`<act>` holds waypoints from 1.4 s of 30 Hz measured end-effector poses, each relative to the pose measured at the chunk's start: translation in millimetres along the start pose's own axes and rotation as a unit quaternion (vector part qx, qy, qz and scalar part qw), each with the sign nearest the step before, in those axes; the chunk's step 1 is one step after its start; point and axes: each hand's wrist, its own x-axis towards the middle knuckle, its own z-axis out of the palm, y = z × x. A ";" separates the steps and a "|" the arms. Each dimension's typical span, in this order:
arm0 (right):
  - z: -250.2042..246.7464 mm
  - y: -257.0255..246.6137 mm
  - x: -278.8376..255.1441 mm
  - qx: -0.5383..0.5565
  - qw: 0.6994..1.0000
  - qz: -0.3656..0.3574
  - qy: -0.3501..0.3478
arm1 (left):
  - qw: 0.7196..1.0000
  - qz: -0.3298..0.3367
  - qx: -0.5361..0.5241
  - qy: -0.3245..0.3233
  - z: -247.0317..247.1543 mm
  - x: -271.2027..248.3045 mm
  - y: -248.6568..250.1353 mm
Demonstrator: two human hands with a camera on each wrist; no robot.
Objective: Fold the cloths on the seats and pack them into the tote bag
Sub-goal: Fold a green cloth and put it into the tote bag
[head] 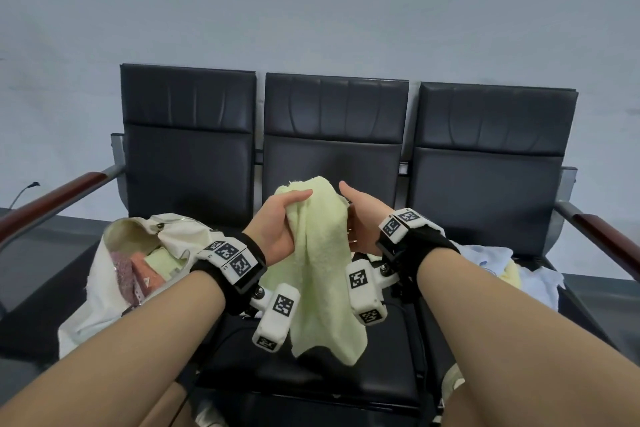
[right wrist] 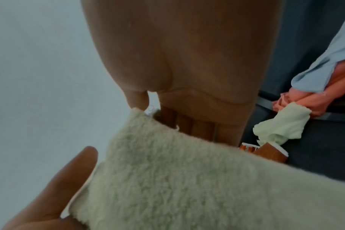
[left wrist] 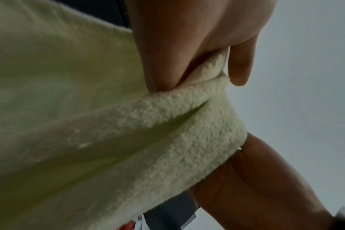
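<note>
**poster1:** Over the middle black padded seat point(head: 311, 340), we've got the pale green fluffy terry cloth point(head: 318, 270) held up in the air between both hands. Our left hand point(head: 277, 229) has its grip curled round the top of it, thumb lying across the front, with the rest hanging down in a long drape.

**poster2:** Yep, and our right hand point(head: 360, 218) is pressed against the cloth's other side. From the right wrist view its fingers point(right wrist: 197, 129) go behind the top edge and the thumb sticks up free, but we can't tell if that grip actually pinches the fabric.

**poster1:** Cream canvas tote bag point(head: 104, 270) sits slumped open on the left seat, with pink, orange and green folded cloths already inside. Loose pile of light blue and yellow cloths point(head: 512, 270) on the right seat.
</note>
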 end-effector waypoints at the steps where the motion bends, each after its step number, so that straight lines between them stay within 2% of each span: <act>1: 2.0 -0.8 2.0 0.013 1.000 -0.003 -0.008 | 1.000 -0.002 0.005 0.000 -1.4 1.0 2.6; 10: 13.7 -6.0 22.0 -0.046 0.997 -0.037 -0.043 | 0.998 -0.039 0.049 0.007 -25.6 20.2 28.4; 15: 15.5 -10.7 57.0 -0.124 0.988 -0.043 0.082 | 0.993 -0.075 0.088 -0.010 -30.4 34.0 41.4; 18: 7.4 -10.7 76.3 -0.123 0.984 -0.048 0.122 | 0.991 -0.087 0.105 -0.002 -38.0 44.5 45.2; 22: 10.9 -15.4 70.5 -0.095 0.981 -0.073 0.149 | 0.988 -0.084 0.124 0.028 -48.4 56.1 46.6; 26: 6.0 -20.0 74.8 -0.082 0.979 -0.084 0.167 | 0.981 -0.050 0.173 0.071 -58.7 67.3 43.8; 31: -22.3 -25.0 90.5 -0.039 0.967 -0.094 0.233 | 0.985 -0.059 0.152 0.063 -81.1 63.9 49.9; 34: -34.2 -26.2 89.3 -0.021 0.964 -0.097 0.248 | 0.983 -0.068 0.165 0.041 -94.4 58.7 56.9; 37: -32.2 -31.2 71.8 0.006 0.960 -0.103 0.261 | 0.968 -0.080 0.236 0.018 -101.1 56.0 59.9; 40: -37.5 -27.6 68.9 0.010 0.961 -0.095 0.261 | 0.941 -0.094 0.320 0.055 -107.0 56.5 60.5; 42: -51.3 -19.1 81.5 -0.009 0.960 -0.093 0.263 | 0.934 -0.081 0.338 0.083 -107.5 60.1 59.6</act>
